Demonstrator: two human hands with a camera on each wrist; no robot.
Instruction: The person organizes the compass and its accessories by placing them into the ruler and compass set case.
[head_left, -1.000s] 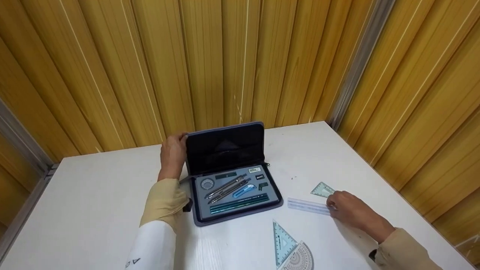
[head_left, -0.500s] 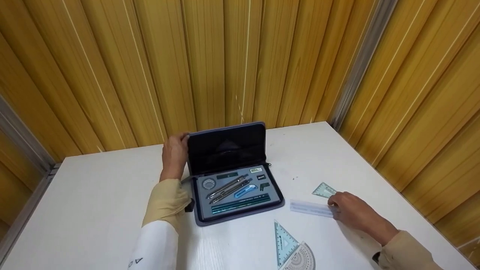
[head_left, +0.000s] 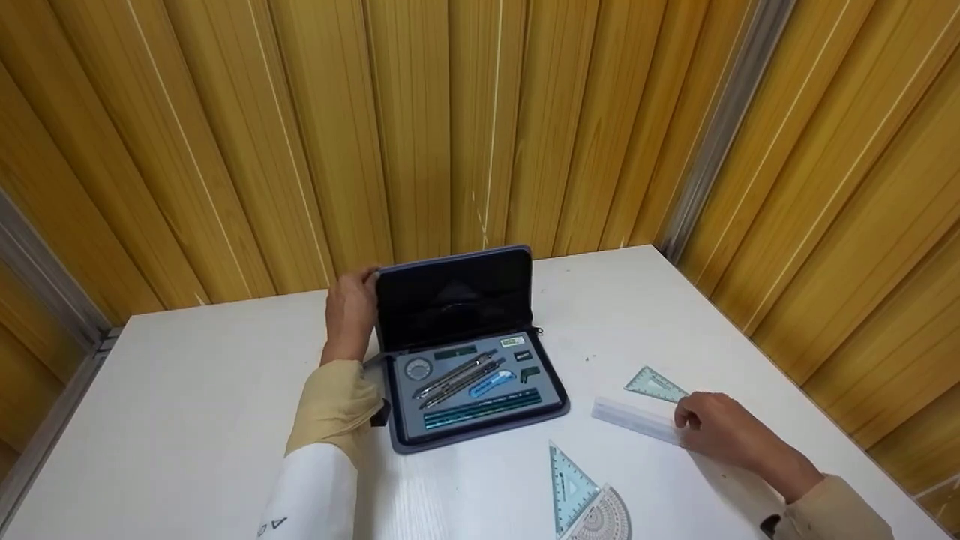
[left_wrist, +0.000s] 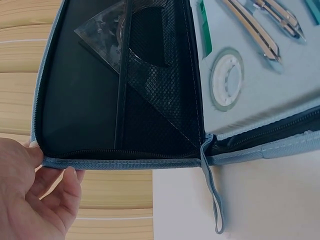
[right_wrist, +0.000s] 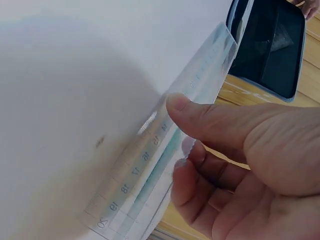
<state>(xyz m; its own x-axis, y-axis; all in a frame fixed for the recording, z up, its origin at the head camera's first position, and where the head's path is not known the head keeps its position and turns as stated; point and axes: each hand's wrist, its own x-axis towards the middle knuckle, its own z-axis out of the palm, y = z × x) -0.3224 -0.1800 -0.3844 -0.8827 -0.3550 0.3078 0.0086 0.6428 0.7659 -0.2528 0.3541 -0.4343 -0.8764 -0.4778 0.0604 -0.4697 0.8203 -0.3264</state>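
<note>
A blue-edged zip case lies unzipped on the table with its dark lid raised. My left hand grips the lid's left corner, thumb inside and fingers behind, as the left wrist view shows. Between thumb and fingers, my right hand pinches a clear ruler to the right of the case; the ruler looks tilted up off the table. A pale green set square lies just beyond that hand, partly covered by it. In front of the case, a second set square touches a protractor.
The grey insert bears two metal compasses, a blue cutter knife, green pencils, an eraser, a sharpener and a round disc. The lid has a mesh pocket. Wood-patterned walls bound the table.
My right hand has drawn the ruler slightly right and toward me, away from the case, and the ruler has tilted. The left hand keeps holding the lid in the same place.
</note>
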